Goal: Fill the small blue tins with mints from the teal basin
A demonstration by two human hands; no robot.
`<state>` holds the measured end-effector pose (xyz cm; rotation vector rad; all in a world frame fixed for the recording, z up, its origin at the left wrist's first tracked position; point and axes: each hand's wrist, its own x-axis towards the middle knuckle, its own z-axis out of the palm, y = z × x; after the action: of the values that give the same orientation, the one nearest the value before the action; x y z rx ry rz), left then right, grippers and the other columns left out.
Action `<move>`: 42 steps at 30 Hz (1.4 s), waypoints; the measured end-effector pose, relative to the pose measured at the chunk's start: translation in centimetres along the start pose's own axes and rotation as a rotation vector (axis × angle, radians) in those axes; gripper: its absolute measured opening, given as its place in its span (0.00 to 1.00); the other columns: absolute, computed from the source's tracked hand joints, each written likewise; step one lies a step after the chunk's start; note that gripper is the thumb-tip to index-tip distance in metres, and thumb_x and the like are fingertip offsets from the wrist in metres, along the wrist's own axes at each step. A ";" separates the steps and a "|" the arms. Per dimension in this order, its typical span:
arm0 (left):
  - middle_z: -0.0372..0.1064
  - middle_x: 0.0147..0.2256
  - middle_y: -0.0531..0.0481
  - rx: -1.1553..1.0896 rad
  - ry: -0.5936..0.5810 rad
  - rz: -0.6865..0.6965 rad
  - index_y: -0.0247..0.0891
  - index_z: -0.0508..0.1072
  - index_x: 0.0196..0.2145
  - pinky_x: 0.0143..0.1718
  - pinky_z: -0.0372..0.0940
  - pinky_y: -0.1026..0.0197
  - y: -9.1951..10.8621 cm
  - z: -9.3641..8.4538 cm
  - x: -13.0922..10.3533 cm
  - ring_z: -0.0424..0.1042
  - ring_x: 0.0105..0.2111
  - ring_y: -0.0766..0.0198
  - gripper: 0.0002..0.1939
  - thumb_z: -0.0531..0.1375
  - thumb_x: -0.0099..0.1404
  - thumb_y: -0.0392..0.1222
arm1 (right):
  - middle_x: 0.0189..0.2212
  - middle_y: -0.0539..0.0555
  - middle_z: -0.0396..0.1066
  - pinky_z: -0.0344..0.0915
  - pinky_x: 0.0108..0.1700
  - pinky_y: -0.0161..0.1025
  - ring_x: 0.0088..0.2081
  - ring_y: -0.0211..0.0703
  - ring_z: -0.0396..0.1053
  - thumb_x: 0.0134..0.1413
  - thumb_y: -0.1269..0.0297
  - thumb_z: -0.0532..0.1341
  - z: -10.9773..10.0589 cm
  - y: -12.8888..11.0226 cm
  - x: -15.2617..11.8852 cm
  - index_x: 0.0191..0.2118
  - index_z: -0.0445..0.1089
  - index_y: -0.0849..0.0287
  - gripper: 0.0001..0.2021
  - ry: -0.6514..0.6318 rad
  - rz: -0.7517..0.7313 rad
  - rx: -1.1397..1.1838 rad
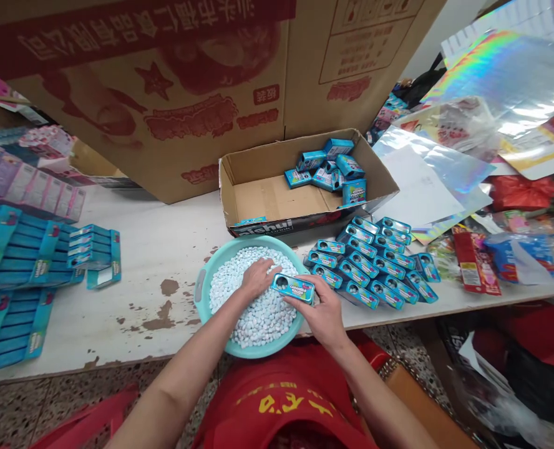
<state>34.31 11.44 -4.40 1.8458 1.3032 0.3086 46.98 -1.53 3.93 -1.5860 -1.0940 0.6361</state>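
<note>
The white counter (pixel 141 243), flaked to brown in patches, carries a tall printed corrugated carton (pixel 239 81) at the back. In front of that sits a shallow open carton (pixel 270 201), with blue boxes (pixel 326 174) lying loose at its right end. Touching its front is a round turquoise plastic basin (pixel 253 352), smooth and thin-rimmed. Right of the basin, glossy upright boxes (pixel 361 268) stand packed in slanting rows.

The left hand (pixel 258 279) rests in the basin, fingers curled and partly hidden; whether it grips anything, I cannot tell. The right hand (pixel 324 305) is closed around the right end of 1 blue candy box (pixel 298 289), held over the basin with its round dark opening toward the left hand. It should be light, stiff and slightly slippery, best gripped by its long edges, clear of the opening. Smallest are the pale sweets (pixel 253 327), rounded, hard-looking and likely to roll.
</note>
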 end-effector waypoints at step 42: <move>0.62 0.19 0.57 -1.166 0.389 -0.067 0.36 0.63 0.22 0.23 0.61 0.67 10.0 -6.1 -5.5 0.63 0.18 0.71 0.16 0.63 0.56 0.49 | 0.35 0.53 0.71 0.63 0.42 0.43 0.40 0.48 0.69 0.46 0.63 0.67 2.5 -3.1 0.7 0.39 0.68 0.55 0.13 -0.159 -0.049 -0.155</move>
<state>34.78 8.56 8.21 0.7568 1.0353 1.1476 44.17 0.29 6.23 -1.6566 -1.3230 0.6670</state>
